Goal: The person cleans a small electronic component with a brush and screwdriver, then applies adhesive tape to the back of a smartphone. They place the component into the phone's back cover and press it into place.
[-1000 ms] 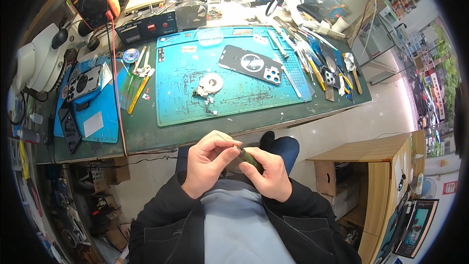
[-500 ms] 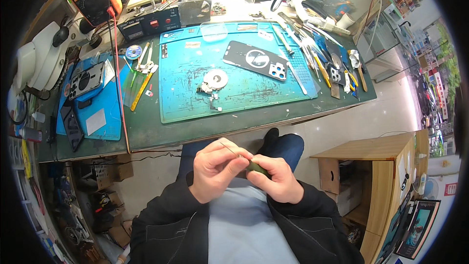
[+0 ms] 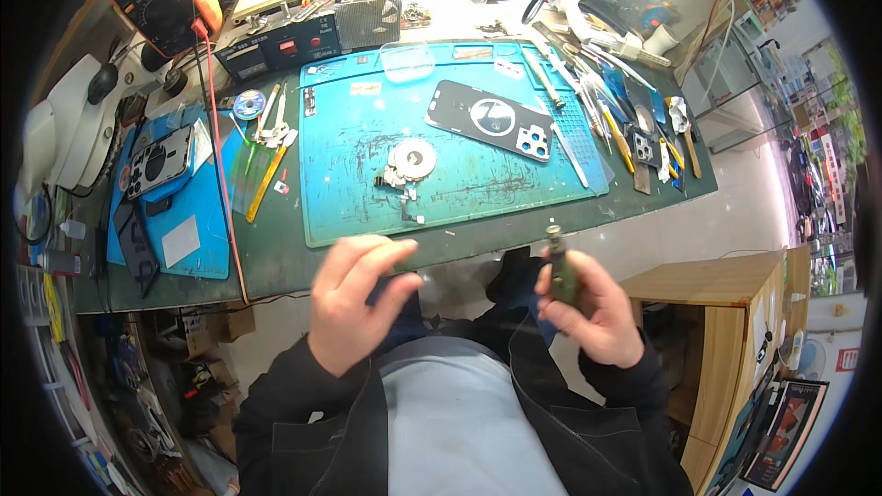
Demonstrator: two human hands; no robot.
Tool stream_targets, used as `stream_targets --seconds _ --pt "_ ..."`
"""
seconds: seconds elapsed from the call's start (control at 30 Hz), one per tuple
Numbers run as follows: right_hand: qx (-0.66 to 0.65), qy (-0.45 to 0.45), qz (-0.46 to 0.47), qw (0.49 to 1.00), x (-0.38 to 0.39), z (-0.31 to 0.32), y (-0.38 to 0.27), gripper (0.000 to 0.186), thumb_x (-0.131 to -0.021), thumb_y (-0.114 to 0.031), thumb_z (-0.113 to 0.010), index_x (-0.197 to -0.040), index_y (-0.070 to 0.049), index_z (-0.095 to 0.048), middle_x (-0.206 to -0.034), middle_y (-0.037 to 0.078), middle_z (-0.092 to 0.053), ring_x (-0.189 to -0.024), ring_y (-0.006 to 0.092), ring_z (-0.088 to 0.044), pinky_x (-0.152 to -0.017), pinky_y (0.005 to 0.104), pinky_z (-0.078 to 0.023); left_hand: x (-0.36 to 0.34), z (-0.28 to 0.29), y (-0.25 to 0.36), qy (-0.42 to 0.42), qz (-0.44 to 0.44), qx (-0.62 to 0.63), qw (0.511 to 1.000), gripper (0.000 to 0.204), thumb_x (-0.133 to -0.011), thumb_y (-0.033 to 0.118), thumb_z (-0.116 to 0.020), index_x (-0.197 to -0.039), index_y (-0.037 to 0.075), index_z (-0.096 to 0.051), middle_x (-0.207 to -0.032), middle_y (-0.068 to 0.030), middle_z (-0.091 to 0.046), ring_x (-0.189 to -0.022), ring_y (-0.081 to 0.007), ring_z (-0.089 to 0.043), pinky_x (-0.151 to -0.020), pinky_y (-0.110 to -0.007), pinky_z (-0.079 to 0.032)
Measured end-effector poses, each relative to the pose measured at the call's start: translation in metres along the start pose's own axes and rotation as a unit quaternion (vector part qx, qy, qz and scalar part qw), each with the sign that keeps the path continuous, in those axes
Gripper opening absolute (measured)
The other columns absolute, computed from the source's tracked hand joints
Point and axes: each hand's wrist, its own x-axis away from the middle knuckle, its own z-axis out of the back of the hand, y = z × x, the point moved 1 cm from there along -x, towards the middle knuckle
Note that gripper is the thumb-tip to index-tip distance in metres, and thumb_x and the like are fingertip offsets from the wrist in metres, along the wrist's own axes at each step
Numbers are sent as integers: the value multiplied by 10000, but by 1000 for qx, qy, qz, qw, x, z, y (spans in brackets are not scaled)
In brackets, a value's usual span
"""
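My right hand (image 3: 593, 312) is wrapped round a small dark green tool (image 3: 564, 283) with a black collar and a pale metal tip pointing up. Its exact kind is not clear. The hand is in front of the bench's near edge, to the right of my lap. Over on the left, my left hand (image 3: 360, 301) hovers with bent fingers, its thumb apart from the fingertips, and nothing shows between them. Beyond both hands lies a blue work mat (image 3: 367, 207). On it rest a black phone back cover (image 3: 459, 108) with a white ring and a round white coil part (image 3: 415, 158) with small pieces.
Screwdrivers, tweezers and brushes (image 3: 614, 133) crowd the mat's right side. A second phone back (image 3: 161, 161) lies on a smaller mat at left. A red cable (image 3: 220, 147) hangs over the bench edge. Wooden cabinet (image 3: 735, 271) stands at right; multimeter (image 3: 156, 0) back left.
My hands were together, with a thin wire-like piece between them. They have parted, the left moving left and the right moving right with the green tool. The thin piece no longer shows.
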Motion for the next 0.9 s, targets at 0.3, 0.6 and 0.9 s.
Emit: stream_targets --seconds 0.3,0.6,0.9 --pt "466 -55 133 873 -67 13 -40 650 -837 17 -764 -1454 -107 -603 -1110 112 -679 -882 307 -711 -729 383 -596 -36 4 -24 -142 -82 -253 954 636 -902 495 -716 -1350 45 -682 -1137 -85 -599 -991 -284 -593 -872 -422 -500" --pt "531 -87 211 816 -98 17 -30 523 -831 9 -717 -1342 -101 -702 -1032 70 -680 -814 220 -698 -644 337 -576 -39 6 -27 -178 -96 -278 939 652 -908 541 -694 -1346 58 -701 -1191 -60 -581 -955 -206 -562 -789 -345 -480" --pt "534 -83 206 815 -95 16 -21 531 -786 -14 -714 -1311 -90 -723 -1085 80 -700 -731 186 -669 -604 303 -554 -35 2 -30 -188 -99 -295 931 674 -957 626 -616 -1316 68 -735 -1172 -66 -576 -939 -237 -548 -795 -369 -475"
